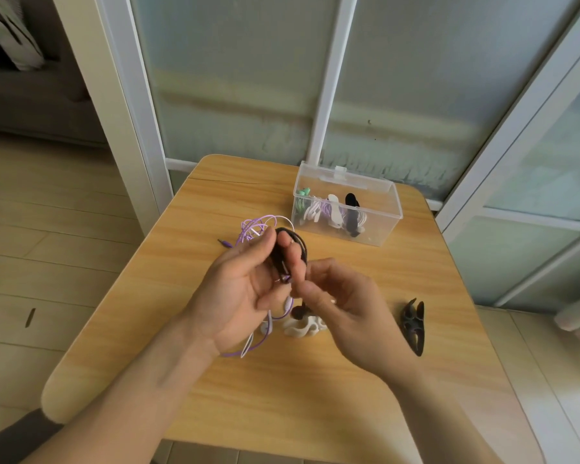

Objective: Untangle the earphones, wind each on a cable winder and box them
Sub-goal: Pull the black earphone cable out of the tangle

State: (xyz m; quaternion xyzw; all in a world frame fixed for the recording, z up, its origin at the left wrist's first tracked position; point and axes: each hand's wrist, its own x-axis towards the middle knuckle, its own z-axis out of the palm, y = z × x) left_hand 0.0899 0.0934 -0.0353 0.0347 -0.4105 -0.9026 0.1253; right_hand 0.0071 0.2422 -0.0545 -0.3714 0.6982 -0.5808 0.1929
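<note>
My left hand [245, 286] holds a black earphone cable [297, 244] coiled over its fingers, above the middle of the wooden table [215, 380]. My right hand [342, 303] pinches the end of that black cable just beside the left fingers. A tangle of purple and white earphone cables [257, 227] lies on the table behind my left hand and trails under it. A white cable winder [302, 328] lies below my hands. A black cable winder [414, 324] lies to the right of my right hand.
A clear plastic box [379, 212] stands open at the table's far right, with several wound earphones in it, green, purple, white and black. Glass doors with white frames stand right behind the table. Tiled floor lies to the left.
</note>
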